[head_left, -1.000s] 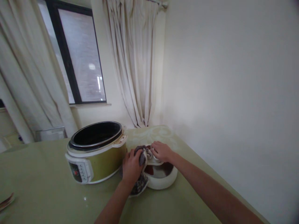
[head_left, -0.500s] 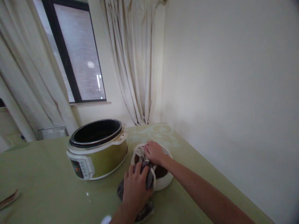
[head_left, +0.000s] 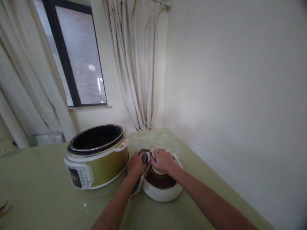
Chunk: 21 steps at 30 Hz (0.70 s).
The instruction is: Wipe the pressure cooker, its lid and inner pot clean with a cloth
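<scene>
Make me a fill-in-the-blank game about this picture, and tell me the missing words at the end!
1. The hand resting on the white-rimmed lid is the person's ____ hand.
2. The hand clutching the grey cloth is the person's ____ hand.
3. Inside the uncovered electric pressure cooker, the inner pot is coloured ____.
4. Underneath everything, the shiny table is coloured pale ____.

Missing words: right; left; black; green.
</scene>
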Each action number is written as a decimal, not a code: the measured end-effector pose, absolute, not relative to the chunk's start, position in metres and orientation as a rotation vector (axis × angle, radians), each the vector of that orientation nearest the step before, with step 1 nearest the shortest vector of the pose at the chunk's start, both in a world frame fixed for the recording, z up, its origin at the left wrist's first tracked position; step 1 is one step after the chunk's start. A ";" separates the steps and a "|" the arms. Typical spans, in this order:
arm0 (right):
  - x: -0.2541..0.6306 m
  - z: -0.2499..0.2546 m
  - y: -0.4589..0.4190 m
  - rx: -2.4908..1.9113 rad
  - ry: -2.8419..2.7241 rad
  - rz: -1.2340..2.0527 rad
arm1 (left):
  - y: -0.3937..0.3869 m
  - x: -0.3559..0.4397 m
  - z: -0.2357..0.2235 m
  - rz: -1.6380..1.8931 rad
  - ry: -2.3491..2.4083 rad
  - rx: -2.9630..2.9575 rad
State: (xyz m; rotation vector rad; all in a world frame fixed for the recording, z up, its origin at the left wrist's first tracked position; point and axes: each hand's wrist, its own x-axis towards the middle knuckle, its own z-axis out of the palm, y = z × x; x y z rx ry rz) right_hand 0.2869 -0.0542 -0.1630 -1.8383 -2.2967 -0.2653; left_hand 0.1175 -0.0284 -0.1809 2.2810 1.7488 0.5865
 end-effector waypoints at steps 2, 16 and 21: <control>0.287 -0.163 -0.055 -1.921 -2.247 -0.252 | -0.041 0.117 -0.186 0.613 1.719 2.352; 0.263 -0.154 -0.039 -2.028 -2.163 -0.178 | -0.141 0.123 -0.224 0.615 1.147 2.873; 0.265 -0.153 -0.038 -2.027 -2.180 -0.174 | -0.143 0.173 -0.221 0.616 0.705 3.071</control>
